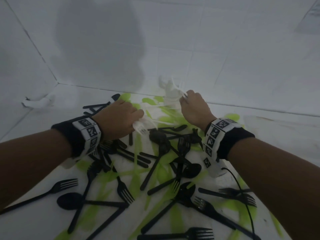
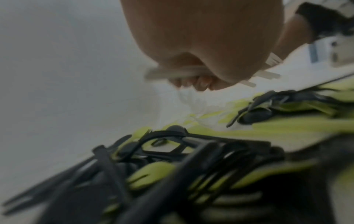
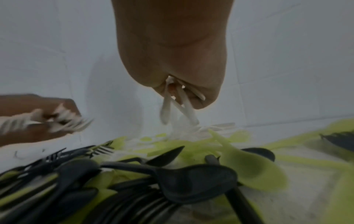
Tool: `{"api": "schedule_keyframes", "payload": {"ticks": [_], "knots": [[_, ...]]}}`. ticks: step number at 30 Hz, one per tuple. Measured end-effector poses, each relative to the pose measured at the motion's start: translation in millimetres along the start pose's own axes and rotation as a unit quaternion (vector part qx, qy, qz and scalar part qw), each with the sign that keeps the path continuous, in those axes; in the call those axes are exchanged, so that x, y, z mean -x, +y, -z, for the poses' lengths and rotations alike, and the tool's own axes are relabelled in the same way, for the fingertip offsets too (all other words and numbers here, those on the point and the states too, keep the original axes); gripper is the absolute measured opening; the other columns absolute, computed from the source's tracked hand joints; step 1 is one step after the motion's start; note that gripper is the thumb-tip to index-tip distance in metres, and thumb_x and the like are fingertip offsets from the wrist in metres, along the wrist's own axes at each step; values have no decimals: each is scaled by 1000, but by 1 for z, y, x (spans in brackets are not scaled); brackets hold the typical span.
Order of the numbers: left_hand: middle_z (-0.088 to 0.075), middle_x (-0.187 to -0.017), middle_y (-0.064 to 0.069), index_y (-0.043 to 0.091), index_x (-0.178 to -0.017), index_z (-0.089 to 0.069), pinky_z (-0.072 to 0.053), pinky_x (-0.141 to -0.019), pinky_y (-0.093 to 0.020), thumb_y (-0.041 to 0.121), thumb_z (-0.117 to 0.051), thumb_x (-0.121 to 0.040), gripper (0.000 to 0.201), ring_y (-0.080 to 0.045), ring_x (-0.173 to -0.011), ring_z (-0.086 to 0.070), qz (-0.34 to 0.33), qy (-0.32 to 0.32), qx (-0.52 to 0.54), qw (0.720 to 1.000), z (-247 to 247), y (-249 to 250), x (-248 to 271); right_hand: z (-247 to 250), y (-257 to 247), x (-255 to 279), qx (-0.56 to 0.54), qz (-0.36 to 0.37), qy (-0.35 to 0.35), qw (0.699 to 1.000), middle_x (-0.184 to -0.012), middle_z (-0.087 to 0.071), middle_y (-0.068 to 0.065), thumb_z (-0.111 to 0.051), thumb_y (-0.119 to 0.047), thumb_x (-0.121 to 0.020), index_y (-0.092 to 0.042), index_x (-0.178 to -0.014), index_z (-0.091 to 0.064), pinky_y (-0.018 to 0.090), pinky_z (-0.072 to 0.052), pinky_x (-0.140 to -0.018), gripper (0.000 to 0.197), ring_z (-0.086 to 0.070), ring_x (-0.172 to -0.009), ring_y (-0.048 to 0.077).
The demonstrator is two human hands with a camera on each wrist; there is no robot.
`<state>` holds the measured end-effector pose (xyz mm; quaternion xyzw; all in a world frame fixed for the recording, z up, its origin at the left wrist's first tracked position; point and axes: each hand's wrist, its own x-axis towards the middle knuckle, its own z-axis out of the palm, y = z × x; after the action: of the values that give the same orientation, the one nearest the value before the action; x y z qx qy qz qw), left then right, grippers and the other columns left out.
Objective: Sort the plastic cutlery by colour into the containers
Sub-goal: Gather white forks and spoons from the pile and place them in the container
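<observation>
A heap of black (image 1: 161, 163) and lime-green cutlery (image 1: 136, 177) covers the white surface. My left hand (image 1: 119, 118) grips a bunch of white forks and handles (image 1: 145, 124), whose tines stick out to its right; the left wrist view shows white handles (image 2: 178, 72) in the curled fingers (image 2: 201, 82). My right hand (image 1: 194, 104) holds several white pieces (image 1: 174, 87) at the far edge of the heap, seen as white handles (image 3: 180, 104) hanging from the fist (image 3: 191, 94). More white pieces (image 1: 166, 106) lie between the two hands.
White tiled walls (image 1: 103, 40) meet in a corner at the back left. A white object (image 1: 39, 101) lies near that corner. A black cable (image 1: 242, 191) runs from my right wrist band across the cutlery at the front right. No container is clearly visible.
</observation>
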<state>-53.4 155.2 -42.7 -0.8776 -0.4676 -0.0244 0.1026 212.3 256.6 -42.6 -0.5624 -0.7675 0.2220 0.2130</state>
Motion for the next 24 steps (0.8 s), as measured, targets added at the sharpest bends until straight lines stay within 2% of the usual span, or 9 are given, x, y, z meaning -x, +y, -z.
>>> {"api": "schedule_keyframes", "payload": {"ticks": [3,6,7,9,11,15,20,22,24], "knots": [[-54,-72,-2,17,-102,-43,-47,-64,-44,35,-36,-99,20,-30,-66,-55,163,-25,161,973,-4,9,-17,6,6,6,-120,-46,33,991,-97,-68,11,-43,-30,-105,-7,-111,-45,47,-53,-74,23,-66,-84,31],[-59,-82,-10,10,-99,-45,-44,-66,-41,25,-45,-102,16,-34,-75,-57,267,-37,264,926,-12,29,-48,10,15,12,-171,-93,49,980,-103,-66,7,-55,-37,-102,-13,-122,-43,42,-53,-75,34,-64,-87,24],[-60,-88,-9,9,-100,-49,-42,-68,-39,27,-48,-102,18,-33,-82,-58,273,-53,279,919,-15,36,-59,11,20,13,-170,-97,42,980,-103,-63,3,-59,-39,-100,-13,-122,-46,40,-52,-77,37,-62,-88,22],[-57,-99,-4,11,-104,-54,-35,-73,-33,34,-49,-104,24,-29,-96,-57,252,-106,274,922,-23,50,-77,10,27,15,-137,-87,16,987,-86,-56,-2,-61,-38,-98,-13,-93,-53,37,-43,-72,26,-54,-77,18],[-59,-113,-9,11,-113,-55,-35,-80,-32,39,-45,-106,31,-29,-105,-56,227,-148,227,935,-29,60,-88,10,32,16,-121,-89,0,989,-70,-46,0,-56,-30,-97,-13,-73,-42,39,-39,-66,33,-46,-65,21],[-60,-115,-11,16,-107,-49,-35,-79,-33,40,-44,-105,25,-30,-103,-55,228,-140,194,944,-27,62,-89,13,34,12,-134,-98,-28,986,-87,-60,6,-48,-28,-102,-3,-100,-54,32,-48,-59,26,-58,-75,24],[-54,-88,0,18,-87,-43,-36,-68,-35,49,-49,-101,34,-25,-82,-53,287,-80,225,928,-9,56,-72,7,27,-8,-43,-37,-26,998,-77,-50,-2,-52,-30,-102,-15,-78,-44,31,-32,-59,30,-47,-70,17],[-54,-81,1,20,-81,-44,-35,-63,-35,55,-50,-99,39,-22,-76,-54,311,-54,262,912,-7,50,-60,0,19,-19,17,1,-44,999,-78,-53,-1,-51,-29,-102,-14,-79,-48,33,-33,-64,28,-52,-76,22],[-59,-85,-2,18,-88,-50,-43,-67,-37,53,-54,-97,36,-23,-79,-57,330,-48,296,895,-7,45,-46,-11,10,-30,70,40,-71,994,-90,-61,1,-52,-31,-102,-16,-88,-57,31,-36,-74,21,-59,-91,27]]}}
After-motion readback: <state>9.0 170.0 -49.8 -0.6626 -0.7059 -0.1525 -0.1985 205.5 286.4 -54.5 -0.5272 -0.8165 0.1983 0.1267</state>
